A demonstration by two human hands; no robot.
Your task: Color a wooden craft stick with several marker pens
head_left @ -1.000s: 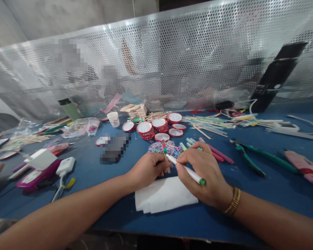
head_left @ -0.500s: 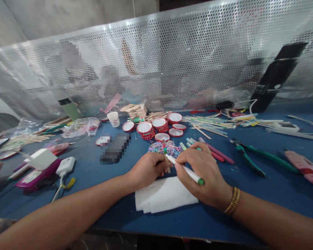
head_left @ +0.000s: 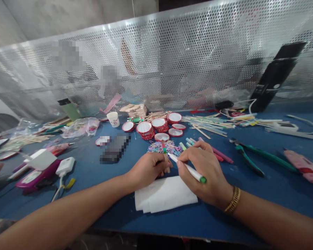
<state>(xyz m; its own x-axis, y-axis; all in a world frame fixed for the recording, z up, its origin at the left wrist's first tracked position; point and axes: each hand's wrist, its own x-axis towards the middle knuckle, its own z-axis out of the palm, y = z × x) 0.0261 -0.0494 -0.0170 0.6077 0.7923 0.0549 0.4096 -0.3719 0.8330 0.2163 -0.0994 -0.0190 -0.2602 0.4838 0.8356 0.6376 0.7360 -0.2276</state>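
My right hand (head_left: 202,170) is closed in a writing grip on a white marker with a green end (head_left: 191,171); its tip touches a thin wooden stick (head_left: 165,152) that is partly coloured red and green. My left hand (head_left: 148,168) is closed, pinching that stick near its lower end and holding it over a folded white paper (head_left: 164,196) on the blue table (head_left: 146,222). Just beyond the stick lies a pile of coloured rubber bands (head_left: 172,147).
Red-rimmed lids (head_left: 156,126) and loose markers (head_left: 219,152) lie behind my hands. Green-handled pliers (head_left: 250,158) and a pink glue gun (head_left: 304,166) are at the right. A white charger (head_left: 65,166) and a magenta tool (head_left: 35,177) sit left. A perforated metal screen (head_left: 172,59) closes the back.
The marker tip has shifted slightly up along the stick; both hands otherwise stay in place.
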